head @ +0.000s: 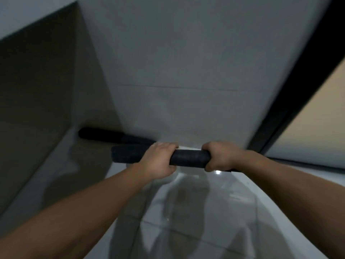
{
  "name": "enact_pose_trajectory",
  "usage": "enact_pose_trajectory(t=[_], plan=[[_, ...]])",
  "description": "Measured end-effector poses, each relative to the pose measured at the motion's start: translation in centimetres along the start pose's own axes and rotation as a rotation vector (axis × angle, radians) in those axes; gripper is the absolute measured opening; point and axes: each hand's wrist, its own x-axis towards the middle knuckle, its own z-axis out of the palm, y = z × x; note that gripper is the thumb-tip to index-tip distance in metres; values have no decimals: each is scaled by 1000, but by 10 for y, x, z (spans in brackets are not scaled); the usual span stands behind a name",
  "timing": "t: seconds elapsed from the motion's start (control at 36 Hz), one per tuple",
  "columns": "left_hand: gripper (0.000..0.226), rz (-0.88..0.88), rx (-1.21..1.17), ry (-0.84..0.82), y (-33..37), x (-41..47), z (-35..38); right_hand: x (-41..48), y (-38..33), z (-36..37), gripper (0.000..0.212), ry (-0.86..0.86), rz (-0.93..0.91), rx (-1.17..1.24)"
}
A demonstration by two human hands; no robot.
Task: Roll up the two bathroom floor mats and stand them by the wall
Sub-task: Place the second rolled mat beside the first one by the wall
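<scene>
At the far left of the frame a dark wall panel [37, 90] is slanting down toward the floor. Just right of its foot, at centre left, a rolled dark mat [100, 134] is lying along the base of the pale tiled wall [186, 71], its rounded end pointing left and its right part passing behind the mat in the hands. Whether it is touching the wall is hard to tell in the blur.

Below and right of it, across the middle of the frame, a second rolled mat [190, 158] is being held level, near the foot of the wall. Its left end is looking looser and fuzzier, sticking out past the left hand [158, 159], which is curling over the top of the roll with the thumb underneath, closing fully around it. The bare stretch of roll is showing tight and smooth between the two hands. The right hand [219, 157] is wrapping around the roll's right part in a closed fist, thumb tucked below, and only a sliver of the mat is showing beyond it.

Both forearms are reaching up from the lower corners. Beneath them the glossy white floor [242, 212] is reflecting a dim shape. At the right edge a black frame [291, 90] is running diagonally, with a beige pane [317, 118] beside it.
</scene>
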Motion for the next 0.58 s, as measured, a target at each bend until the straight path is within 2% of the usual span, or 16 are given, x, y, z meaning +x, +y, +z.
enact_pose_trajectory(t=[0.08, 0.19, 0.25, 0.33, 0.42, 0.5, 0.58], plan=[[60, -85, -32, 91, -40, -13, -5, 36, -34, 3, 28, -18, 21, 33], [39, -310, -102, 261, -74, -39, -8, 72, -61, 9, 35, -20, 22, 47], [25, -434, -180, 245, -84, -49, 2, 84, -67, 15, 40, 14, -3, 16], [19, -652, -371, 136, -91, -52, 24, 105, -77, 27, 41, 49, -62, 0], [34, -850, -621, 67, -89, -49, 39, 127, -90, 36, 33, 12, -139, 57], [43, -962, -977, 126, -81, -47, 39, 138, -103, 45, 36, -26, -191, 182], [46, -1008, -1200, 216, -69, -48, 34, 141, -115, 55, 31, -63, -218, 285]])
